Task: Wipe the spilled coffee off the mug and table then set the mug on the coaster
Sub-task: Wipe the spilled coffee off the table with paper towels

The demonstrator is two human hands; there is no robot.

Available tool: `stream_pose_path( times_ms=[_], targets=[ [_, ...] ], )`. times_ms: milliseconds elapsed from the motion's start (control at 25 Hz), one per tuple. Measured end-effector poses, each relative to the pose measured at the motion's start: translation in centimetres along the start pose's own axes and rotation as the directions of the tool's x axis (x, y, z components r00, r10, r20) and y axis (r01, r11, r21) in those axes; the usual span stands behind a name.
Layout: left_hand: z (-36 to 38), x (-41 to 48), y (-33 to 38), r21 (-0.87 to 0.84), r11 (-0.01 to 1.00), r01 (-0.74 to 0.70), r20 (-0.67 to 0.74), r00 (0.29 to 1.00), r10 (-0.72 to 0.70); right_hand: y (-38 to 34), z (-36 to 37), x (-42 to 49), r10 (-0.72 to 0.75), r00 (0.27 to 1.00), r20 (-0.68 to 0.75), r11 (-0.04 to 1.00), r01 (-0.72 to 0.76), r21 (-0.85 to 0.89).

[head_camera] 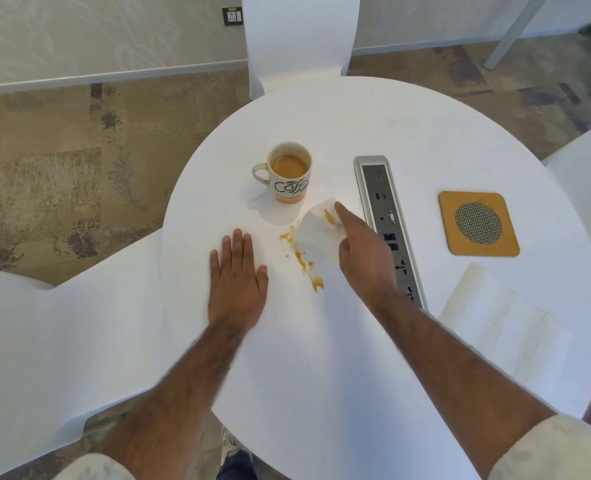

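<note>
- Plainly, the right hand (359, 251) presses a white paper napkin (316, 233) to the worktop (408, 133) just in front of the coffee mug (288, 173), forefinger out, the rest curled over the paper to drag it through the spill.
- The left hand (238, 278) lies open and flat, nearer the person than the mug, likely bracing.
- Coffee streaks (302, 256) trail from the mug toward the person, not yet wiped.
- The coaster (479, 223) waits bare, well to the mug's right, beyond the socket strip (387, 223).

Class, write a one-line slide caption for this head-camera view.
Right hand presses a tissue onto spilled coffee while the left hand rests flat beside the mug.
</note>
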State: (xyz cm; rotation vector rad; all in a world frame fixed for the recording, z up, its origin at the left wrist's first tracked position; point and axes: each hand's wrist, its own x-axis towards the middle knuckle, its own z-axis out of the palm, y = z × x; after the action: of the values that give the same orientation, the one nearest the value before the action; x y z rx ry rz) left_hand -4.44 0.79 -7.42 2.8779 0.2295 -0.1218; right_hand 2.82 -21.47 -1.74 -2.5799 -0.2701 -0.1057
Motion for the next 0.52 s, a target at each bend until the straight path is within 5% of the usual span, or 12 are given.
stream_pose_path(
  times_ms=[120,240,520],
  targets=[
    [0.2,1.1,-0.1,0.050,0.999,-0.002,0.001,1.000,0.002,-0.9,2.4,2.4,-0.138,0.980,0.143,0.955,0.171,-0.244],
    [0.3,0.9,-0.2,0.049,0.999,-0.005,-0.008,1.000,0.005,-1.6,5.5,2.1,-0.187,0.891,0.415,0.915,0.311,-0.256],
    [0.5,1.0,-0.6,0.034,0.999,-0.020,-0.023,1.000,0.021,-0.8,5.8,0.0,-0.330,0.808,0.488,0.847,0.482,-0.225]
  ],
)
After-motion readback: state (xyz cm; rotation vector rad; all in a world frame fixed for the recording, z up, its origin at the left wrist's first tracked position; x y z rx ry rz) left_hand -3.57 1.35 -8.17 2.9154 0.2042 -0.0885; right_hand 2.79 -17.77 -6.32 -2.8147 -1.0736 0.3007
